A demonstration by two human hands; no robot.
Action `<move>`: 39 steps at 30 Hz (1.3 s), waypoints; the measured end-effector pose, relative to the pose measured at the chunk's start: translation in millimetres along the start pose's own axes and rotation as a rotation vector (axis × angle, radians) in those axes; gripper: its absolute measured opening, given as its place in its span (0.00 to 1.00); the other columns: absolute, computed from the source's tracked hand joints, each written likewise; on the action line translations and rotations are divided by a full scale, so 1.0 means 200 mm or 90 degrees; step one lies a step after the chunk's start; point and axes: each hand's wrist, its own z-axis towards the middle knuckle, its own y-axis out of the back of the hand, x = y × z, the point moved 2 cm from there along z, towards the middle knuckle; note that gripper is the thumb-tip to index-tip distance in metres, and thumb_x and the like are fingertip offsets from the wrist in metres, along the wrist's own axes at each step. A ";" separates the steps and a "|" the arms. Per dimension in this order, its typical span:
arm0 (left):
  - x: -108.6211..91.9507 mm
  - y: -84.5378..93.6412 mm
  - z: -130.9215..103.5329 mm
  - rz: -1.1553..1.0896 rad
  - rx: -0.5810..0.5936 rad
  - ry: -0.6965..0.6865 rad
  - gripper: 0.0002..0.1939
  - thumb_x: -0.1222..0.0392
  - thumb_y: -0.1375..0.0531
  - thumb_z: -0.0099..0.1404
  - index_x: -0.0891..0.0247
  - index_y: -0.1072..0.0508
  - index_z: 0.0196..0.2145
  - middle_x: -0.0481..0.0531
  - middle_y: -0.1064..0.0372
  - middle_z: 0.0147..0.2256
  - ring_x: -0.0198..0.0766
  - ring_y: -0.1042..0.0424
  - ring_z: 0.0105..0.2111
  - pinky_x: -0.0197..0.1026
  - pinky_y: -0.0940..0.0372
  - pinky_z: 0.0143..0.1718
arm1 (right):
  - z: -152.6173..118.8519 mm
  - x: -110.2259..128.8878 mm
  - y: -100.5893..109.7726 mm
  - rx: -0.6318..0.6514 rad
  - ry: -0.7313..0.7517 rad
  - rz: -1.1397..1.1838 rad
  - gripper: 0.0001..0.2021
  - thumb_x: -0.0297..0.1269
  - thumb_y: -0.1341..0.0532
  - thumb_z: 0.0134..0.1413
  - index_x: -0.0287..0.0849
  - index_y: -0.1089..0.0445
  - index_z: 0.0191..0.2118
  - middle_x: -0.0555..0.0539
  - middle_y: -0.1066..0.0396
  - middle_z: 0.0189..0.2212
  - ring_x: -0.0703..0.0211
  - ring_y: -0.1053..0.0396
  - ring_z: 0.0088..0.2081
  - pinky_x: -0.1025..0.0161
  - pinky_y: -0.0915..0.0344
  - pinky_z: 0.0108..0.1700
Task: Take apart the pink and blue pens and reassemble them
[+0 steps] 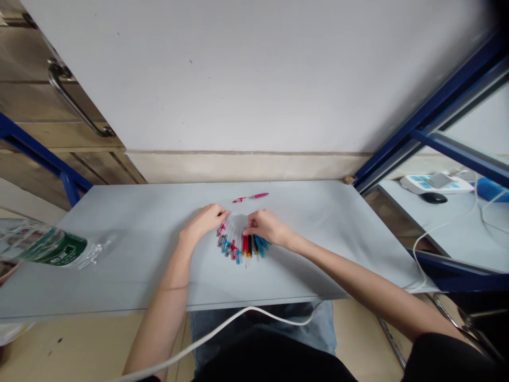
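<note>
Several pen parts are fanned out on the grey table (159, 281) in front of me. Clear barrels with red, blue and grey ends (229, 247) make up the left side, and coloured barrels (250, 245) in red, black and blue the right side. My left hand (209, 218) is at the upper left of the fan, fingers pinched at a clear piece. Over the upper right of the fan is my right hand (265, 225), its fingers curled together; what they hold, if anything, is hidden. A pink pen (250, 198) lies beyond both hands.
A large clear bottle with a green label (66, 248) lies at the left. Blue metal frames (433, 101) flank the table. A white cable (254, 309) crosses in front of my body. On another surface at the right are a black mouse (433, 198) and a white device (437, 183).
</note>
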 end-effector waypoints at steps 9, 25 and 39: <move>0.00 -0.01 0.00 -0.001 -0.014 -0.014 0.18 0.49 0.47 0.69 0.61 0.29 0.27 0.47 0.36 0.22 0.35 0.41 0.24 0.38 0.50 0.28 | 0.10 -0.28 0.22 -0.346 -0.056 0.165 0.18 0.49 0.43 0.61 0.41 0.32 0.27 0.51 0.37 0.22 0.61 0.44 0.26 0.64 0.47 0.31; 0.08 -0.03 0.04 -0.178 0.026 -0.033 0.15 0.49 0.43 0.67 0.61 0.23 0.41 0.48 0.28 0.30 0.36 0.35 0.29 0.36 0.40 0.33 | 0.09 -0.47 0.16 -0.379 -0.055 0.167 0.17 0.47 0.44 0.61 0.42 0.37 0.25 0.53 0.42 0.19 0.62 0.48 0.25 0.64 0.47 0.32; 0.12 -0.02 0.05 -0.220 0.041 -0.036 0.18 0.43 0.40 0.64 0.62 0.25 0.35 0.48 0.30 0.29 0.37 0.34 0.29 0.37 0.41 0.33 | 0.10 -0.48 0.14 -0.392 -0.022 0.148 0.16 0.45 0.44 0.61 0.43 0.37 0.25 0.54 0.42 0.19 0.63 0.47 0.24 0.64 0.47 0.31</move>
